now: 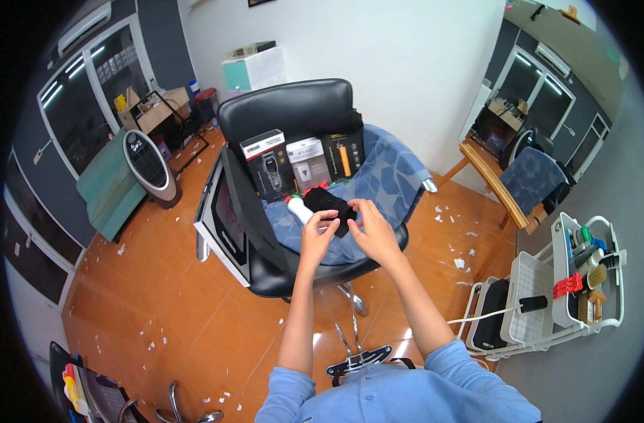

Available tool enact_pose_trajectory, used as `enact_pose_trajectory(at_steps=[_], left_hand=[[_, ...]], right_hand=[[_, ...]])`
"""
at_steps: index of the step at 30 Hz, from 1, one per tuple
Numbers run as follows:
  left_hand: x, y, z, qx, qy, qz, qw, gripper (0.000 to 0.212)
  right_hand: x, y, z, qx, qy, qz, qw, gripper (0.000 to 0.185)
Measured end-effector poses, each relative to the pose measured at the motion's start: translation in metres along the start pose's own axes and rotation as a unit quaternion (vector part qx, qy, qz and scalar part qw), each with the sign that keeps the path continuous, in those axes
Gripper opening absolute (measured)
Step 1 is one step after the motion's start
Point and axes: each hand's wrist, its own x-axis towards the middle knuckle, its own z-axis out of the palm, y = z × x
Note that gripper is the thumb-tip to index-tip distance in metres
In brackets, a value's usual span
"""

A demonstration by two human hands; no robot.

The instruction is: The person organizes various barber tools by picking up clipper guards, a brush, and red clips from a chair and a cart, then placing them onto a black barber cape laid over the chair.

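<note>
My left hand is over the seat of a black salon chair, thumb and fingers curled towards each other. Whether anything thin is between them, I cannot tell. Beside it lies a white rounded object, partly covered by the hand. To the right, my right hand has its thumb and fingers apart at the edge of a black bundle, seemingly cloth. Both rest above a blue patterned cloth draped on the chair. Behind them stand a hair clipper box, a grey box and a black-and-orange box.
A framed flat panel leans at the chair's left side. At right is a white trolley with brushes and red clips. An air cooler and green bench stand left. Paper scraps litter the tiled floor.
</note>
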Motion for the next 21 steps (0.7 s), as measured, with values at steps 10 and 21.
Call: enact_pose_trajectory(at_steps=[10,21], left_hand=[[0.009,-0.030,-0.020,-0.016,0.012,-0.036,0.999,0.026],[0.028,-0.070,-0.039,0.025,0.079,-0.076,0.994,0.025]], right_hand=[[0.024,0.036,0.032,-0.039,-0.053,0.007,0.998,0.034],[0.127,0.115,0.130,-0.054,-0.155,-0.093,0.982,0.040]])
